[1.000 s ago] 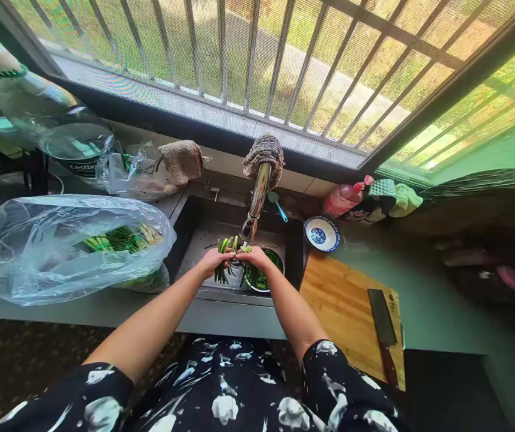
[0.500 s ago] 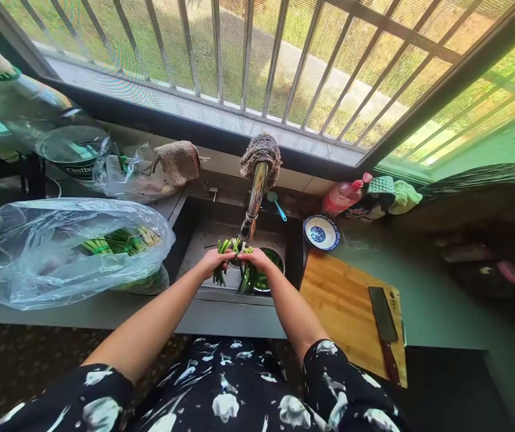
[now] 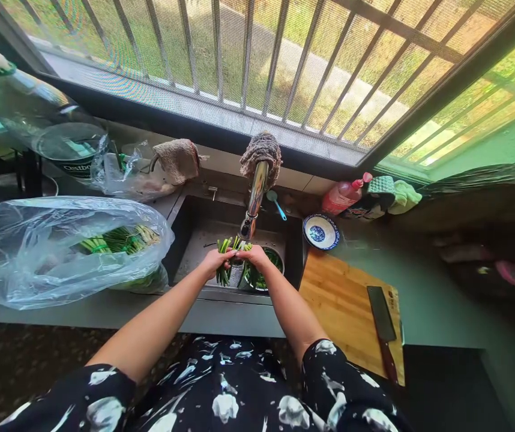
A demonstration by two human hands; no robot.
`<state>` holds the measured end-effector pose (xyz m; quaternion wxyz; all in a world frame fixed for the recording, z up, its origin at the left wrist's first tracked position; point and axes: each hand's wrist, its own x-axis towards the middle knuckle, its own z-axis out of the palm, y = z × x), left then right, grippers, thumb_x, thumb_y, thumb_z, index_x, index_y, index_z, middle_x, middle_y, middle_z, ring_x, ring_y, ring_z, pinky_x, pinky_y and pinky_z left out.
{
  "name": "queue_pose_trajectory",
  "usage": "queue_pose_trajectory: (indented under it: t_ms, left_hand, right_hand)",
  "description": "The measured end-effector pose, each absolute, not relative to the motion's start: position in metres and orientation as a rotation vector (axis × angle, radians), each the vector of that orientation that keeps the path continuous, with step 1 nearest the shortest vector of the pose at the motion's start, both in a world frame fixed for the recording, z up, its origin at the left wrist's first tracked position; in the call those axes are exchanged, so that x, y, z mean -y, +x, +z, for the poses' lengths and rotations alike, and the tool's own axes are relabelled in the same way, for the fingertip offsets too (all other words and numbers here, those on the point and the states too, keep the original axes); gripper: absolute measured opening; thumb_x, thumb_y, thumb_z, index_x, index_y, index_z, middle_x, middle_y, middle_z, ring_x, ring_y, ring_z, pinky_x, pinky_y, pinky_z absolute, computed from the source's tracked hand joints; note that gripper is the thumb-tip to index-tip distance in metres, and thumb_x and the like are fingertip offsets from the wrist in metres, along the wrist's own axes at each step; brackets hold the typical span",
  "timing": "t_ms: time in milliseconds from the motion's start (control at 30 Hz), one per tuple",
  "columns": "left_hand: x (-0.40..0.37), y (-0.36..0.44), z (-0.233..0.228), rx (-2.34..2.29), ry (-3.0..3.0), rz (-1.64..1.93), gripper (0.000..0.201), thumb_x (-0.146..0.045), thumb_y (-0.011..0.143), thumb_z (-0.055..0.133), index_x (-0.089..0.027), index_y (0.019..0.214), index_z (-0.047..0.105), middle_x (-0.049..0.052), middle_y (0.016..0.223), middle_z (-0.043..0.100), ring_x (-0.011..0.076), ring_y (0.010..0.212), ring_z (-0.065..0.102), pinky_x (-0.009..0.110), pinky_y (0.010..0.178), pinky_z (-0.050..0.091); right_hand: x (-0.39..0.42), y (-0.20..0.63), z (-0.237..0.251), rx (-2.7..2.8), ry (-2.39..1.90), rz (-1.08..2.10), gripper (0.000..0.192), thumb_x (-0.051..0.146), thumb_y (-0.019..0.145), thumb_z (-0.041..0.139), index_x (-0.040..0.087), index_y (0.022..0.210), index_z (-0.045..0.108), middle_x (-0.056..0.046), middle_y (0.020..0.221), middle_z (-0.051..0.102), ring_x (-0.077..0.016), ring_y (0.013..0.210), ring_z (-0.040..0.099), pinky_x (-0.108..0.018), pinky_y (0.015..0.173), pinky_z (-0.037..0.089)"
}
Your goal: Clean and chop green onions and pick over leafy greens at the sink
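A: What sat far to the left of the hands?
B: A clear bag (image 3: 59,252) on the counter, holding bundled greens laid roughly flat, ends toward the sink (image 3: 194,240).

A: And the hands themselves?
B: The left hand (image 3: 215,261) and right hand (image 3: 252,257) were together over the sink, fingertips meeting, both closed around one bunch of greens (image 3: 228,264).

A: Which way did that bunch run?
B: Its long axis ran away from the person: cut tips poked up past the fingers toward the tap (image 3: 252,210), and the rest hung below the hands into the sink.

A: Anything under the right hand?
B: A metal bowl (image 3: 269,273) in the sink, with more greens inside.

A: Further right?
B: A small blue-patterned dish (image 3: 321,233); I couldn't tell its contents. Nearer the person, a board (image 3: 343,306) with a cleaver (image 3: 382,324) lying on it, handle toward the person.
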<state>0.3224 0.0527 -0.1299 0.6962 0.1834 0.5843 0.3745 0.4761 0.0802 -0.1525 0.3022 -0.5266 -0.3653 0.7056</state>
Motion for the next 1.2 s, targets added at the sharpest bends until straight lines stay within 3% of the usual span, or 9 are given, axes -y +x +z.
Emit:
queue_pose_trajectory:
  t_ms: [233, 400, 600, 733, 833, 967, 1200]
  left_hand:
    - [-0.053, 0.32, -0.129, -1.194, 0.422, 0.743, 0.039, -0.021, 0.051, 0.085, -0.012, 0.08, 0.06, 0.002, 0.066, 0.065, 0.0018, 0.035, 0.038, 0.02, 0.041, 0.038]
    - [-0.051, 0.322, -0.129, -1.196, 0.533, 0.665, 0.041, -0.024, 0.045, 0.086, -0.014, 0.07, 0.056, -0.008, 0.048, 0.049, 0.0032, 0.035, 0.037, 0.022, 0.043, 0.037]
    - [-0.05, 0.318, -0.132, -1.227, 0.59, 0.57, 0.044, -0.024, 0.043, 0.086, -0.015, 0.071, 0.053, -0.008, 0.047, 0.05, 0.0043, 0.035, 0.036, 0.022, 0.041, 0.031]
    - [-0.05, 0.317, -0.136, -1.28, 0.557, 0.618, 0.041, -0.023, 0.047, 0.085, -0.015, 0.075, 0.057, -0.007, 0.047, 0.051, 0.005, 0.035, 0.038, 0.022, 0.041, 0.034]
    - [-0.05, 0.316, -0.137, -1.274, 0.459, 0.736, 0.034, -0.022, 0.055, 0.082, -0.014, 0.079, 0.06, -0.005, 0.052, 0.054, 0.0078, 0.041, 0.047, 0.024, 0.046, 0.043]
    - [-0.052, 0.316, -0.136, -1.132, 0.361, 0.801, 0.029, -0.017, 0.062, 0.077, -0.013, 0.088, 0.065, -0.001, 0.058, 0.058, 0.0114, 0.053, 0.056, 0.03, 0.06, 0.052]
    - [-0.056, 0.323, -0.133, -1.06, 0.623, 0.719, 0.039, -0.026, 0.051, 0.085, -0.012, 0.081, 0.066, 0.003, 0.068, 0.066, 0.0125, 0.055, 0.058, 0.026, 0.058, 0.047]
  right_hand:
    - [-0.085, 0.477, -0.145, 0.634, -1.275, 2.008, 0.023, 0.026, 0.055, 0.076, 0.014, 0.071, 0.063, 0.001, 0.057, 0.061, -0.0124, 0.052, 0.055, -0.027, 0.055, 0.046]
    - [-0.087, 0.471, -0.142, 0.659, -1.23, 2.062, 0.029, 0.024, 0.054, 0.078, 0.013, 0.076, 0.064, -0.004, 0.069, 0.067, -0.0178, 0.062, 0.062, -0.03, 0.058, 0.051]
    - [-0.091, 0.468, -0.148, 0.603, -1.376, 1.874, 0.017, 0.021, 0.058, 0.075, 0.014, 0.067, 0.063, -0.001, 0.056, 0.063, -0.0143, 0.05, 0.057, -0.028, 0.053, 0.049]
    - [-0.092, 0.471, -0.147, 0.596, -1.329, 1.901, 0.013, 0.023, 0.062, 0.072, 0.014, 0.066, 0.063, -0.003, 0.058, 0.064, -0.0162, 0.054, 0.06, -0.03, 0.057, 0.05]
    - [-0.092, 0.473, -0.147, 0.61, -1.289, 1.895, 0.016, 0.029, 0.065, 0.07, 0.016, 0.064, 0.06, -0.002, 0.054, 0.061, -0.017, 0.055, 0.06, -0.029, 0.056, 0.049]
    - [-0.09, 0.472, -0.147, 0.803, -1.297, 1.783, 0.025, 0.034, 0.064, 0.07, 0.018, 0.057, 0.052, 0.003, 0.046, 0.051, -0.0113, 0.045, 0.05, -0.025, 0.05, 0.042]
    - [-0.087, 0.471, -0.134, 0.944, -1.276, 1.858, 0.031, 0.034, 0.052, 0.079, 0.015, 0.066, 0.06, 0.005, 0.048, 0.051, -0.0073, 0.044, 0.042, -0.022, 0.045, 0.034]
